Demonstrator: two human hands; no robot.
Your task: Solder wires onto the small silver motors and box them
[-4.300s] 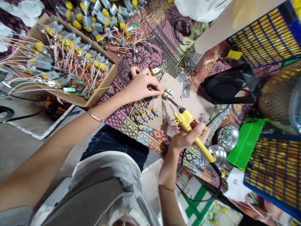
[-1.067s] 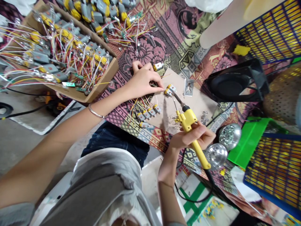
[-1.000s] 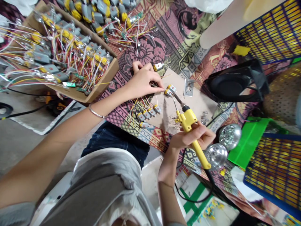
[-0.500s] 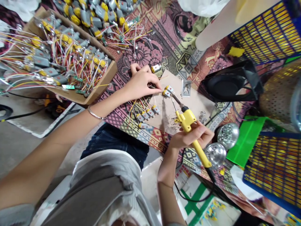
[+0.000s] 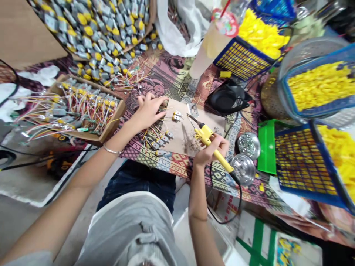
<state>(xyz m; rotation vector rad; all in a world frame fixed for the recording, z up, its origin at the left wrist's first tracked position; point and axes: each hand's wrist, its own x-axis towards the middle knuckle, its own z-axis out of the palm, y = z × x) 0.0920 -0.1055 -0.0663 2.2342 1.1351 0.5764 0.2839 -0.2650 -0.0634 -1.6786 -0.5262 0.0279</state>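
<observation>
My right hand (image 5: 212, 149) grips a yellow soldering iron (image 5: 204, 133) with a metal tip and a thin feed tube, pointing up and left. The tip is apart from two small grey motors (image 5: 176, 115) with yellow ends, which sit side by side on a brown board (image 5: 180, 142). Left of them, my left hand (image 5: 151, 111) hovers palm down with its fingers apart and nothing visible in them. Beneath it, several wired motors (image 5: 162, 139) lie in a row, their wires partly hidden by the hand. A small metal bracket (image 5: 192, 109) lies behind the iron's tip.
A cardboard box (image 5: 112, 123) of wired motors stands left, with a large heap of motors (image 5: 105, 33) behind. On the right are a black fan (image 5: 229, 98), metal bowls (image 5: 243, 170), a green bin (image 5: 266, 147) and blue baskets (image 5: 305, 160) of yellow parts. A drink cup (image 5: 206, 48) stands behind.
My left hand has drawn back left from the two motors, and its fingers have spread. The iron's tip has moved off the motors to the right. The view has tilted up and shifted.
</observation>
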